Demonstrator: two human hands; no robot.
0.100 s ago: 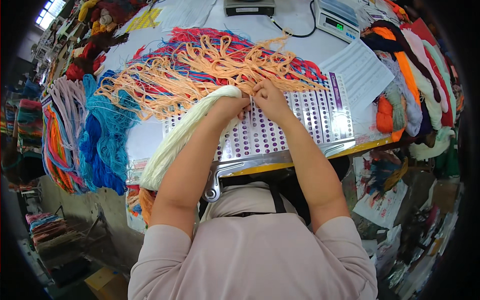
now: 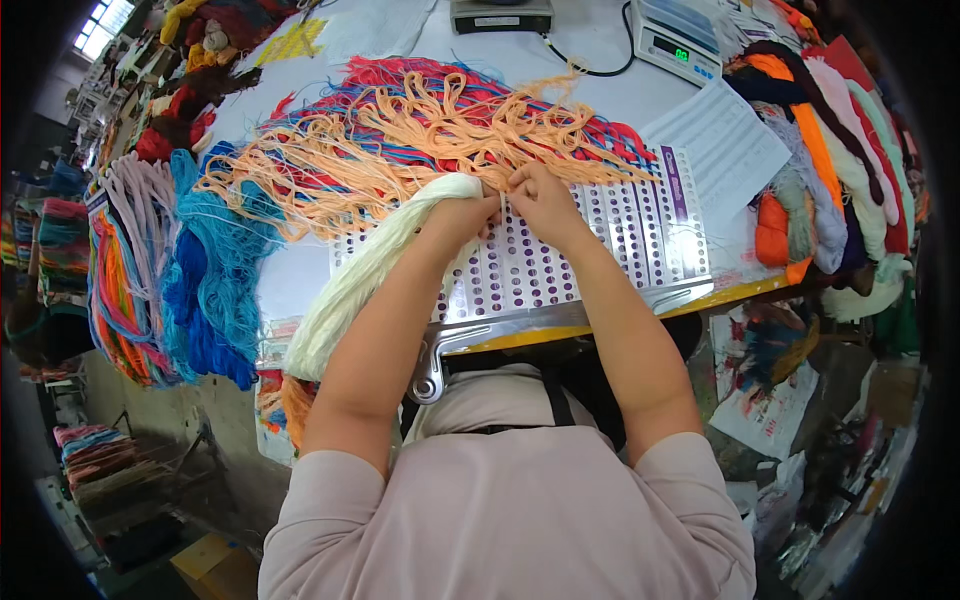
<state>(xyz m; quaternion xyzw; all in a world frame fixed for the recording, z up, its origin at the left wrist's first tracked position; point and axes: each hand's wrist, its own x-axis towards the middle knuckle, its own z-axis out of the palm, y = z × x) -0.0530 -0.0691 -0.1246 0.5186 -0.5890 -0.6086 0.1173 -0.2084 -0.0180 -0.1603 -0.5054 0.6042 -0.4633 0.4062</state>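
Observation:
A thick skein of cream thread (image 2: 375, 255) hangs over my left hand (image 2: 470, 214) and trails down along the left forearm. The fingers of that hand are closed around the skein's upper end, partly hidden behind the wrist. Close beside it, my right hand (image 2: 545, 203) is closed in a pinch, with a short pale strand at the fingertips. Both hands are over white cards with rows of punched holes (image 2: 520, 265), laid side by side. Looped peach threads (image 2: 450, 120) lie just beyond the fingers, on top of red and blue threads (image 2: 385, 75).
A metal bar (image 2: 570, 312) runs along the table's near edge. Two scales stand at the back, one with a lit display (image 2: 680, 50). A paper sheet (image 2: 715, 150) lies at right. Coloured skeins hang at the left (image 2: 215, 290) and right (image 2: 825, 150).

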